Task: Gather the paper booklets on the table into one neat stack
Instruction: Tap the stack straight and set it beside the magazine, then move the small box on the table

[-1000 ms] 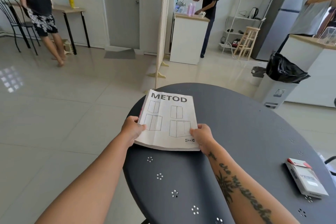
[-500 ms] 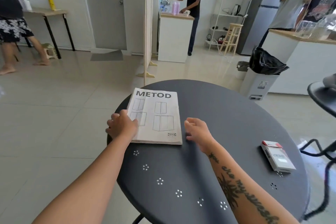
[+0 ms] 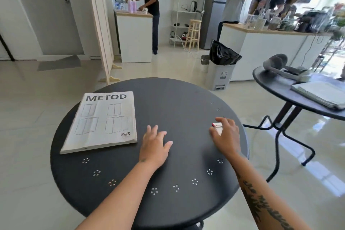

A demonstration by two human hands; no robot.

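Both our hands have left the booklet (image 3: 101,121) at the tabletop (image 3: 177,99) left; left hand (image 3: 155,145) nearer, grip released; right hand (image 3: 226,136) cups a small box (image 3: 217,124).

right grip (image 3: 226,136) is covering most of the small white box (image 3: 217,124); only its red-and-white far end is showing, label too small to read. Can't tell if the fingers are actually closing on it or just lying over it. Bench (image 3: 186,102) near rim is running off the bottom edge, base almost fully hidden under the top. Both forearms are getting cut off by the bottom edge. Booklet stack (image 3: 101,123) is hiding how many booklets lie under the METOD cover. Second bench (image 3: 270,82) at right is getting clipped by the frame edge, and the papers (image 3: 321,93) and grey object (image 3: 283,67) on it are blurring out.
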